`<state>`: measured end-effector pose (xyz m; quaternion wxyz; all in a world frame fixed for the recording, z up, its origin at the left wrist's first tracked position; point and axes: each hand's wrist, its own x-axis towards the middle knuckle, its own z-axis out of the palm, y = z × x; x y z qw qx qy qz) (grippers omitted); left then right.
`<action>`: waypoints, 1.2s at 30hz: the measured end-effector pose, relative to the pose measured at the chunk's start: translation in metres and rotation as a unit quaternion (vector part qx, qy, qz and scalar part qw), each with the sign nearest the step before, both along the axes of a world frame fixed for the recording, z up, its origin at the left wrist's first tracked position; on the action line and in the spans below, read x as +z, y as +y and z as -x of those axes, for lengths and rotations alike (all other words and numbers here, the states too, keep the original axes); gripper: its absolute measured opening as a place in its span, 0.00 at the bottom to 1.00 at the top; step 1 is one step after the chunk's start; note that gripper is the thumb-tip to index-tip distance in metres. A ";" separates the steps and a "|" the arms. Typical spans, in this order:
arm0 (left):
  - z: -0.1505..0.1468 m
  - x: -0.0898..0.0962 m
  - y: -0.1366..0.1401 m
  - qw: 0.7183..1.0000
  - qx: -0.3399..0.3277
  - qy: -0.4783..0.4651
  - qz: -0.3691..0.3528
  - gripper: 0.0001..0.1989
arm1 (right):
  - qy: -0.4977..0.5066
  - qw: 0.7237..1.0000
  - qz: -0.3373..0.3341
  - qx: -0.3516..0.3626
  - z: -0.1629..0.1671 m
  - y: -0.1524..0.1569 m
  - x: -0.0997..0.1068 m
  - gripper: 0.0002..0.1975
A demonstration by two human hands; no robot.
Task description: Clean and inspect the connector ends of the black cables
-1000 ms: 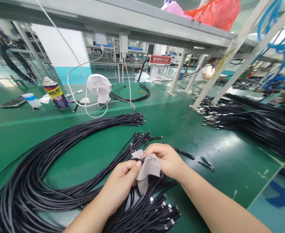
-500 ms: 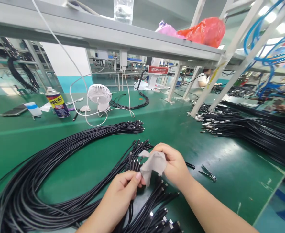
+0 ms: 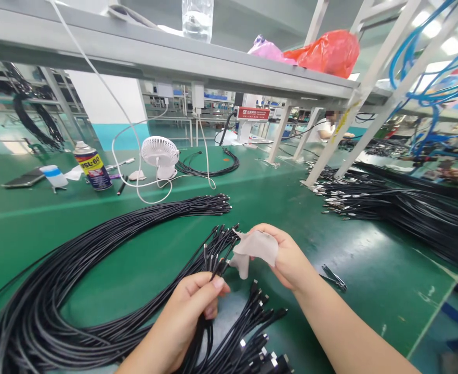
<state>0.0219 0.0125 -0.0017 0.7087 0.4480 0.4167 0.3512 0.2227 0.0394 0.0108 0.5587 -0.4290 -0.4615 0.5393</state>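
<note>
My left hand [image 3: 199, 298] is closed around several black cables [image 3: 215, 264], their metal-tipped plugs pointing up and away past my thumb. To its right, my right hand [image 3: 287, 254] grips a pale grey cloth [image 3: 258, 246], whose loose end hangs close to those plugs. Whether the cloth touches them I cannot tell. Below my hands lies a bunch of cable ends [image 3: 256, 332] with metal plugs. A long curved bundle of black cables [image 3: 76, 259] spreads over the green table on the left.
A spray can [image 3: 93, 166] and a small white fan [image 3: 160, 153] stand at the back left. Nail clippers [image 3: 333, 278] lie right of my right arm. More black cables [image 3: 400, 202] cover the right side. A shelf [image 3: 229, 67] crosses above; a person sits beyond.
My right hand has moved slightly up and right with the cloth, away from my left fingers. The plugs in my left hand are now more exposed.
</note>
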 end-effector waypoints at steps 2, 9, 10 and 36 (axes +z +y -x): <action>0.000 0.001 0.001 1.000 -0.008 0.002 -0.003 0.13 | -0.025 0.999 0.002 0.027 -0.001 0.001 -0.003 0.11; 0.001 -0.002 0.001 1.000 -0.020 0.018 -0.003 0.18 | -0.101 0.983 0.007 0.154 0.014 0.003 -0.023 0.10; 0.001 -0.002 0.001 1.000 -0.019 0.019 -0.004 0.19 | -0.103 0.982 0.009 0.156 0.017 0.003 -0.026 0.10; -0.004 -0.011 0.005 0.998 0.068 0.008 0.002 0.18 | -0.243 0.952 -0.159 0.098 0.023 -0.005 -0.023 0.05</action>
